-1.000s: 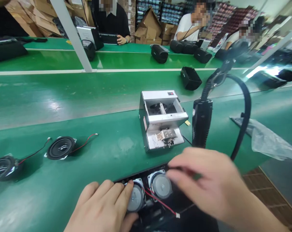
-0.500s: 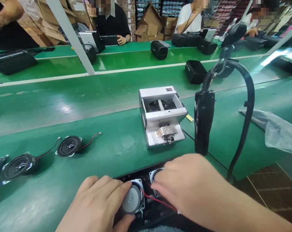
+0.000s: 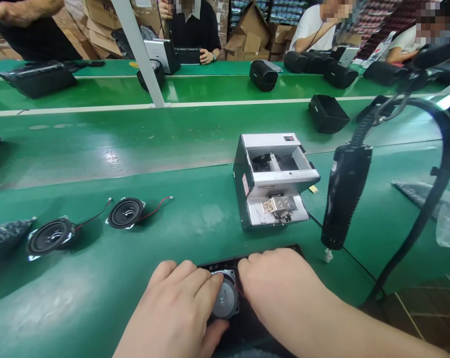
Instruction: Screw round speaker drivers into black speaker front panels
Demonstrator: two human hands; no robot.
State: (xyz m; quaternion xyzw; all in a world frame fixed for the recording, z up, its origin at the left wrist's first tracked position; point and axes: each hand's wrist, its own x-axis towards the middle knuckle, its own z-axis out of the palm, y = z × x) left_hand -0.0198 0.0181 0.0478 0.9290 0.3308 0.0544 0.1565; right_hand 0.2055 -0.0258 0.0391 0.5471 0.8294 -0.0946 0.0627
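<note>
Speaker (image 3: 227,298) between left hand (image 3: 169,308), right hand (image 3: 284,288) | screw feeder (image 3: 273,174), 2 speakers (image 3: 126,213) nearby

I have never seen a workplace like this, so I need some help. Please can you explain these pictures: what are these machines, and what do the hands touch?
These pictures come from a camera on a person's head, looking down at their own bare hands. The left hand has its fingers and thumb around a round loudspeaker, which sits on a black panel. The right hand lies close beside it. On the green conveyor belt lie two more loudspeakers with red and black wires. The silver metal box looks like a screw feeder, and the hanging black tool is probably an electric screwdriver. Farther away, black speaker boxes stand on another belt, and a co-worker is beyond them.
</note>
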